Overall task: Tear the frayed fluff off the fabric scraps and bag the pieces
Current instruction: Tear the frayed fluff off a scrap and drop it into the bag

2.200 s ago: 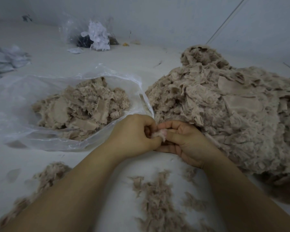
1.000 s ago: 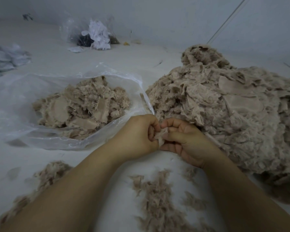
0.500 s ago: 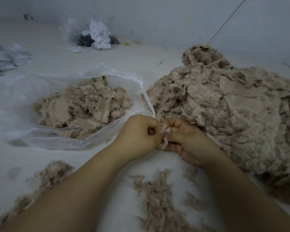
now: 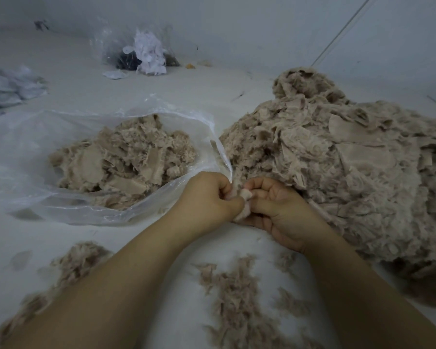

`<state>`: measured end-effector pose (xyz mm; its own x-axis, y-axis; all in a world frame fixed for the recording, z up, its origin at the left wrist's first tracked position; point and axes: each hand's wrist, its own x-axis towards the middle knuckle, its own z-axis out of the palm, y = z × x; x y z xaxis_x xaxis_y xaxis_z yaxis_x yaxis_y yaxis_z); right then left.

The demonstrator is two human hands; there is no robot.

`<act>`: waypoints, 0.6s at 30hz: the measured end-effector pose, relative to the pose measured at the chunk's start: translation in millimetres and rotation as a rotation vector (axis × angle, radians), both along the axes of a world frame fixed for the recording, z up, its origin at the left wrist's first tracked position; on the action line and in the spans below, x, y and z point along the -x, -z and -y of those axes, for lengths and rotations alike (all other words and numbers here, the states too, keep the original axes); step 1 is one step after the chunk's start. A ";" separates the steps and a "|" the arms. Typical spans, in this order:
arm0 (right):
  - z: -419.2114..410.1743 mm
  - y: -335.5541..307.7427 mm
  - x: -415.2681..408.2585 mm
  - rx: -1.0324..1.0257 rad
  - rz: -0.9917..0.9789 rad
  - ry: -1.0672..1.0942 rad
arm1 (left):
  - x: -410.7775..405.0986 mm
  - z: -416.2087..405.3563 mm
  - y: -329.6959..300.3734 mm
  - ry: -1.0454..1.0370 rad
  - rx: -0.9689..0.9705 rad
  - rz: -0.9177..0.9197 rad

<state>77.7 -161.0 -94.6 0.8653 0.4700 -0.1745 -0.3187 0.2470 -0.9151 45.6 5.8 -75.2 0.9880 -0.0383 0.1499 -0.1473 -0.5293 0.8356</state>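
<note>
One view only, worn on the head, looking forward and down. Close over both forearms, which enter from the bottom edge and meet mid-frame at the left hand (image 4: 207,197) and right hand (image 4: 282,212). Wide-angle, taking in the pale surface (image 4: 141,89) out to the wall (image 4: 237,21) at the top. No second view to overlap with.

Pale floor (image 4: 212,96), bearing: clear plastic bag (image 4: 23,152) of beige scraps; large scrap heap (image 4: 350,172) beside it; torn fluff (image 4: 232,298) scattered near; far bag of white pieces (image 4: 149,54); grey cloth (image 4: 8,89) at left
</note>
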 end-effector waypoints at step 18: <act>0.1 0.2 1.3 0.146 0.075 -0.019 | -4.2 -3.4 3.3 -0.051 0.248 -0.089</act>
